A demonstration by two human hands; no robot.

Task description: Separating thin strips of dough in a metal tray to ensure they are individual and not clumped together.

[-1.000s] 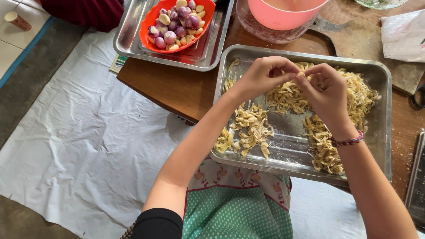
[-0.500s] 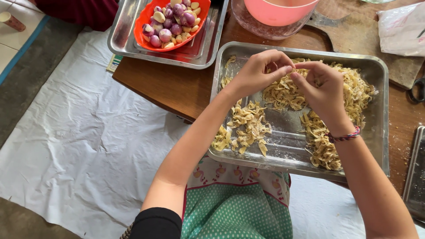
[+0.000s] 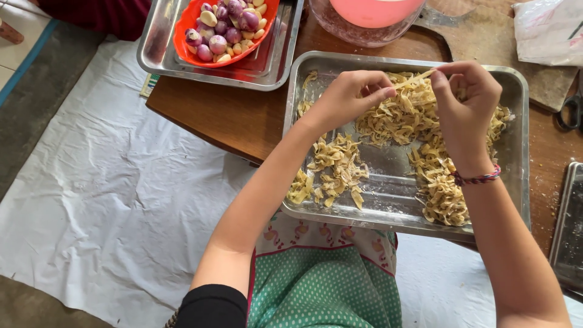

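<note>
Now both hands, left hand (image 3: 349,97) and right hand (image 3: 464,100), have drawn apart, pinching one pale noodle strip (image 3: 415,78) above the rectangular steel tray (image 3: 519,158).

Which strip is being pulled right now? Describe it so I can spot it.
Find the big steel tray of pale noodle strips on the wooden table. Above its far side, both hands pinch one strip. It alone is lifted and stretched between the left hand and right hand.

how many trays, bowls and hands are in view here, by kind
metal trays: 3, the noodle tray, the back tray and one at the right edge
bowls: 2, orange bowl and pink bowl
hands: 2, left hand and right hand
total: 7
</note>
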